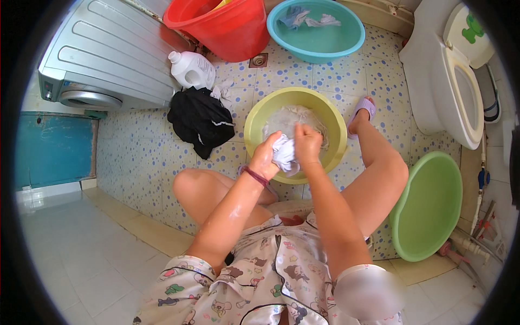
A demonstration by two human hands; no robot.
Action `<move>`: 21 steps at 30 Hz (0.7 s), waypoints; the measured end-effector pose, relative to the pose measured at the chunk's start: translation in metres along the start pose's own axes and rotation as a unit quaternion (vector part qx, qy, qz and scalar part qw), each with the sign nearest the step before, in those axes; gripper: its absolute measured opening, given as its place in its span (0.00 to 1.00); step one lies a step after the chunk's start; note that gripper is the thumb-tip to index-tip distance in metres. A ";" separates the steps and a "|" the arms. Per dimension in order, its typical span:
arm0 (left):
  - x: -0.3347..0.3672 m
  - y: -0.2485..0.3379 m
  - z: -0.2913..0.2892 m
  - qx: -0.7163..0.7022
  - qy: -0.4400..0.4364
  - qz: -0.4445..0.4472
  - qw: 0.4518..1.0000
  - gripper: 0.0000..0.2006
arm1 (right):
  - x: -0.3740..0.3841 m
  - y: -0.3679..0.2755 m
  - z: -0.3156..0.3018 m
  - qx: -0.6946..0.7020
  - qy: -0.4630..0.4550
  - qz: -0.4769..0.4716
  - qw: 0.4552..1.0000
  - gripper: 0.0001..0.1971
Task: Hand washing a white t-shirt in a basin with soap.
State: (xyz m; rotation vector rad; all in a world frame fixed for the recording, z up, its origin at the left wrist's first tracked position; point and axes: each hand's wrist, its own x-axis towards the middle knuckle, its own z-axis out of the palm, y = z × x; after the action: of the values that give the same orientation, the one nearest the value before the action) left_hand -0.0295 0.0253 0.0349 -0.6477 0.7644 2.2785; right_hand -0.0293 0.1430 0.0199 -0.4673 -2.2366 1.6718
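Note:
Both my hands are bunched around a small white wet cloth [284, 154] over a yellow-green basin [254, 124] of soapy water. My left hand [266, 155] grips the cloth's left side, a dark band on its wrist. My right hand [307, 145] clasps the cloth from the right, fingers closed. More pale laundry lies in the suds inside the basin. I squat with my knees either side of the basin, and my forearms are wet and soapy.
A black garment pile [200, 120] and white detergent jug [190, 69] lie left of the basin. A red bucket [222, 24] and teal basin [317, 32] with cloths sit at the back. A green basin [430, 206] leans at the right, below a toilet [449, 76]. A washing machine [103, 54] stands left.

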 end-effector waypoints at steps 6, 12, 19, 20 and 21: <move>-0.038 0.023 0.036 0.066 -0.002 0.066 0.996 0.10 | -0.010 -0.024 -0.030 0.217 -0.051 0.068 0.973 0.19; -0.021 0.022 0.016 0.445 0.083 0.349 0.820 0.11 | -0.017 -0.026 -0.043 0.214 -0.051 -0.010 0.975 0.17; -0.030 0.022 0.032 0.318 0.096 0.430 0.840 0.12 | -0.030 -0.018 -0.052 0.168 -0.154 -0.023 0.974 0.06; -0.030 0.021 0.034 0.291 0.083 0.422 0.855 0.12 | -0.030 -0.014 -0.053 0.126 -0.163 -0.092 0.974 0.06; -0.028 0.021 0.035 0.263 0.070 0.414 0.868 0.12 | -0.031 -0.015 -0.053 0.126 -0.163 -0.092 0.974 0.06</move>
State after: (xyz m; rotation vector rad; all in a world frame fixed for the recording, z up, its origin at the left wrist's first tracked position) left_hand -0.0332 0.0238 0.0843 -0.2242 1.9470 2.5482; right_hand 0.0203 0.1714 0.0471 0.0799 -2.1520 2.0103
